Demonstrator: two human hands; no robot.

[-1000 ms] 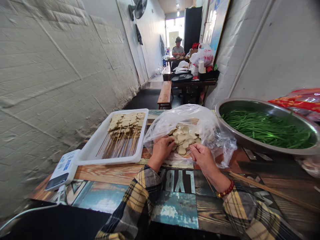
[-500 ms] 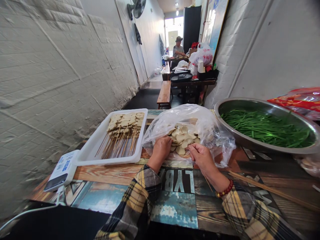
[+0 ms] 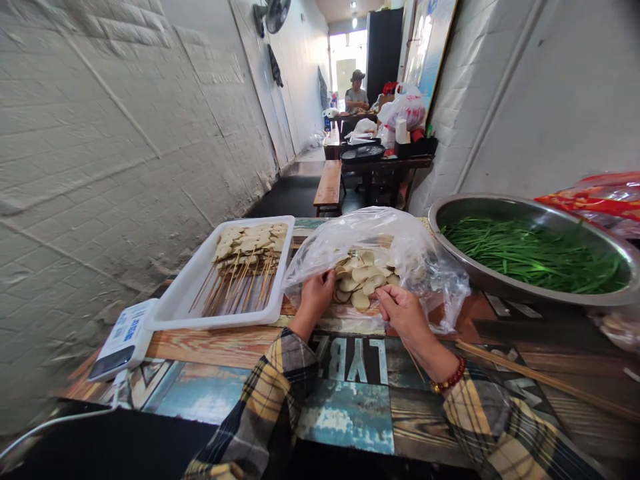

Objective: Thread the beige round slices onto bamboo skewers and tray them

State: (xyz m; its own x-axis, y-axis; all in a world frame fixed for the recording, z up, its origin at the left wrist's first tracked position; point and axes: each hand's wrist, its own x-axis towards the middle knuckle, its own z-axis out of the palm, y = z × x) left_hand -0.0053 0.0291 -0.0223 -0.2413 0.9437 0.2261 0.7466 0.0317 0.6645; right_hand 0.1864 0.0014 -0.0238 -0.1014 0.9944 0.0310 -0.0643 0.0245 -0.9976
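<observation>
My left hand [image 3: 316, 299] is at the left edge of a heap of thin, pale round slices [image 3: 361, 275], with thumb and fingers drawn together. Whether a slice or a bit of plastic is between them, I cannot make out. The slices lie in an opened clear plastic bag [image 3: 345, 230]. At the heap's near right, my right hand [image 3: 406, 317] is closed on a thin bamboo skewer [image 3: 416, 368], whose lower end sticks out below the palm. To the left, a white tray [image 3: 175, 303] holds skewered slices [image 3: 253, 241] with their sticks pointing toward me.
A large steel basin [image 3: 530, 293] of cut green stalks [image 3: 535, 257] stands at the right. Loose bamboo skewers [image 3: 545, 380] lie in front of it. A white device [image 3: 123, 340] with a cable sits by the tray. Farther back are a bench [image 3: 329, 183] and a person [image 3: 357, 93] at another table.
My left hand has shifted slightly left and up, along the edge of the slices. My right hand has stayed nearly in place with the skewer.
</observation>
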